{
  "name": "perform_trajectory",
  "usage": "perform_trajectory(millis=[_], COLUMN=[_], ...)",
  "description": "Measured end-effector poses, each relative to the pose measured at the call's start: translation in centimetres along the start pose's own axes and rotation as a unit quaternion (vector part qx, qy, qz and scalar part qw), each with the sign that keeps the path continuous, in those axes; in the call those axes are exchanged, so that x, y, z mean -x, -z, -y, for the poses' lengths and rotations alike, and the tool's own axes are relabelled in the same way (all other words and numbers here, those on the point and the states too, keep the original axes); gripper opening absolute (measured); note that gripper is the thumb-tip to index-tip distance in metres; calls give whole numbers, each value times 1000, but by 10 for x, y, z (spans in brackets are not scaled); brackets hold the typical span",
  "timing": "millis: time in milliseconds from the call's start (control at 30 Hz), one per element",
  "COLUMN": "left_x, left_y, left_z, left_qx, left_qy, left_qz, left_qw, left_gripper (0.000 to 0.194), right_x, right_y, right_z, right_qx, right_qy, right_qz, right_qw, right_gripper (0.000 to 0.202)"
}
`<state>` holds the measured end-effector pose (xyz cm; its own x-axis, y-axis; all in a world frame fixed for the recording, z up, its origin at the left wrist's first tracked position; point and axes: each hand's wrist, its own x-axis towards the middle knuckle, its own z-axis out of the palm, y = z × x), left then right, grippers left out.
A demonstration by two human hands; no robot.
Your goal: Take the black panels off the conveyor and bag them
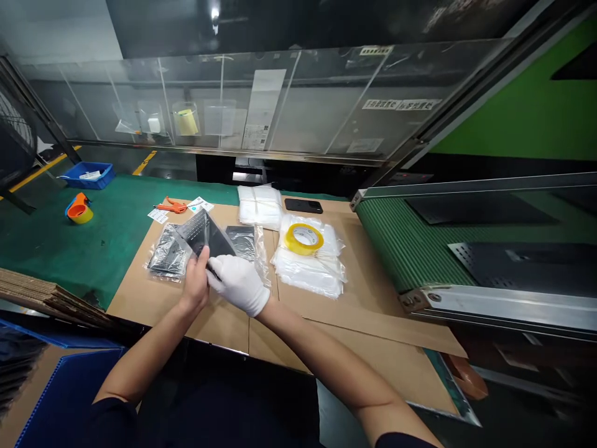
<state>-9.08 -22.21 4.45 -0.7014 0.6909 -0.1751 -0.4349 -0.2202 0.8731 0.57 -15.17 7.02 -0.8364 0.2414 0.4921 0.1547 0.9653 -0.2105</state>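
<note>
My bare left hand (196, 277) grips the near edge of a black perforated panel (218, 239), thumb on top. Clear plastic shows around the panel's left side, apparently a bag; how far it covers the panel I cannot tell. In a white glove, my right hand (237, 285) is closed on the panel's near right corner, close beside the left. The panel is tilted above the cardboard. Under and left of it lies a bagged black piece (168, 255); another bagged black piece (245, 244) lies to the right, partly hidden by the glove.
Right of my hands, a yellow tape roll (304, 239) rests on stacked clear bags (310, 274). Behind are another bag bundle (260, 206), a phone (304, 205) and an orange tool (172, 206). A green conveyor (389, 233) carrying black panels (527, 264) borders the right.
</note>
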Motion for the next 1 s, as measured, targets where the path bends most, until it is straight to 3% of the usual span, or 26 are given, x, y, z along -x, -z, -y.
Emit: perform_trajectory(millis=[100, 200, 233, 300, 367, 400, 533, 600, 633, 733, 800, 900, 1000], left_x=[-9, -14, -15, -20, -30, -36, -68, -81, -86, -88, -83, -71, -60], left_y=[12, 28, 33, 44, 57, 64, 99, 117, 125, 147, 158, 167, 167], left_z=[-8, -18, -21, -27, -31, -33, -40, -43, -45, -48, -47, -43, -36], left_qx=[56, 67, 65, 49, 28, 19, 2, -13, -23, -82, -169, -329, -460], left_qy=[-10, 27, 43, 79, 98, 91, 8, -17, -32, -92, -124, -163, -169], left_qz=[-11, -6, -2, 9, 7, 1, -69, -121, -148, -213, -238, -228, -172], left_qw=[998, 997, 997, 996, 995, 996, 998, 992, 988, 969, 948, 902, 854], left_gripper=[39, 37, 36, 35, 36, 38, 41, 43, 45, 52, 55, 55, 62], right_x=[-3, -6, -8, -13, -19, -22, -33, -38, -42, -54, -64, -78, -90], right_y=[1, -2, -4, -11, -17, -21, -36, -47, -55, -83, -102, -127, -144], right_z=[-7, -28, -35, -45, -49, -48, -38, -35, -34, -34, -33, -26, -15], right_qx=[-94, -195, -246, -367, -448, -460, -428, -449, -477, -567, -596, -605, -600], right_qy=[-19, -148, -193, -247, -249, -240, -222, -238, -265, -366, -401, -402, -379], right_qz=[-41, -125, -113, -13, 100, 136, 172, 174, 164, 112, 103, 125, 140], right_qw=[995, 961, 943, 897, 853, 844, 859, 843, 822, 730, 688, 676, 690], right_gripper=[21, 27, 33, 32, 28, 32, 45, 44, 43, 39, 37, 37, 39])
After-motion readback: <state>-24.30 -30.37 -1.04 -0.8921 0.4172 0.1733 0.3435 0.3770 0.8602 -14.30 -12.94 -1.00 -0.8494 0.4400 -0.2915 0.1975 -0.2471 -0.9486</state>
